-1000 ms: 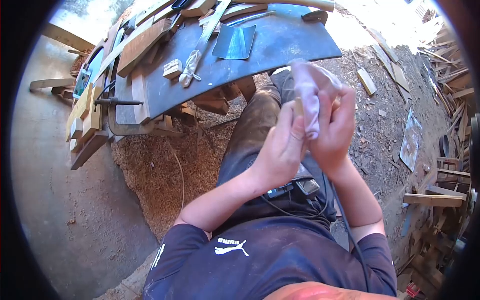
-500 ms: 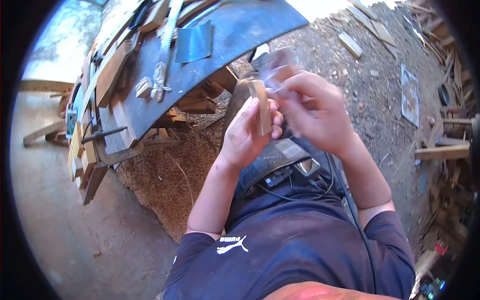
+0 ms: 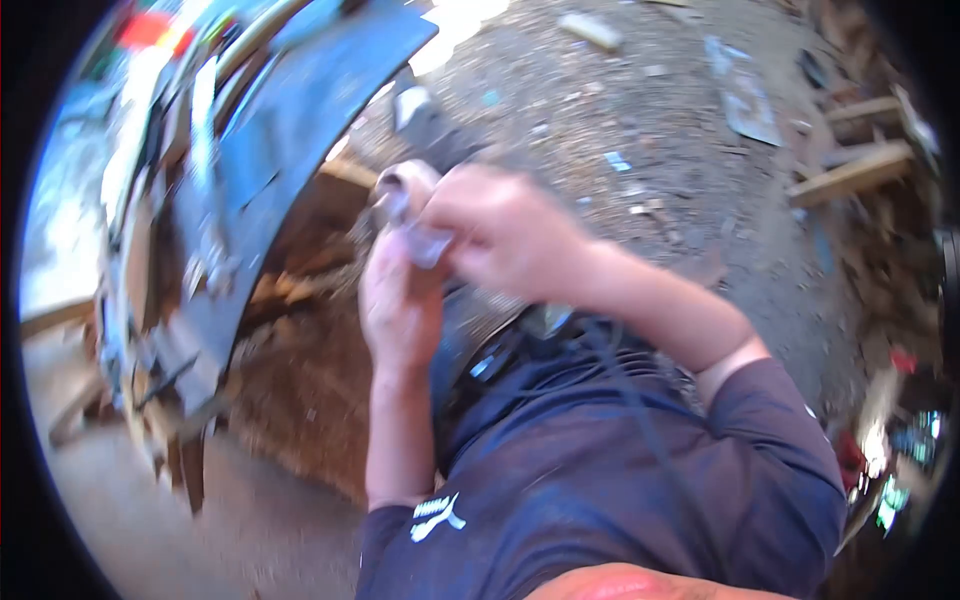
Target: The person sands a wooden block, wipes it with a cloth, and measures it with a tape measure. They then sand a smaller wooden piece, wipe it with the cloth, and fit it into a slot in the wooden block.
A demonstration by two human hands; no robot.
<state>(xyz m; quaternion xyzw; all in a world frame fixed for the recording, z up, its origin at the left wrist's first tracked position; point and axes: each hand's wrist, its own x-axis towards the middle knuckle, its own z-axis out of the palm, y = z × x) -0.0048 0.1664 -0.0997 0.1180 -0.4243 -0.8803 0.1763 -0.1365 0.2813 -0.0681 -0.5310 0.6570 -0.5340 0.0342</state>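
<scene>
My left hand [image 3: 402, 300] is raised beside the bench corner, its fingers curled round something that blur and my other hand mostly hide. My right hand [image 3: 505, 225] meets it at the fingertips, pinching a pale, thin, see-through piece [image 3: 428, 246]. A rounded tan shape [image 3: 408, 180] shows just above my left fingers; whether it is wood or a fingertip I cannot make out. Both hands are above my lap, close to the dark zipped pouch at my waist.
A blue-grey bench top [image 3: 290, 130] at the upper left bears wood strips and a blurred metal tool. Wood shavings [image 3: 300, 400] are heaped below it. Debris and a pale sheet [image 3: 745, 95] lie on the ground at the upper right, near a wooden beam [image 3: 855, 175].
The view has turned and blurred, so the bench and ground appear shifted. Both hands now appear further left and closer together, and the wooden piece in my left hand is no longer clearly visible.
</scene>
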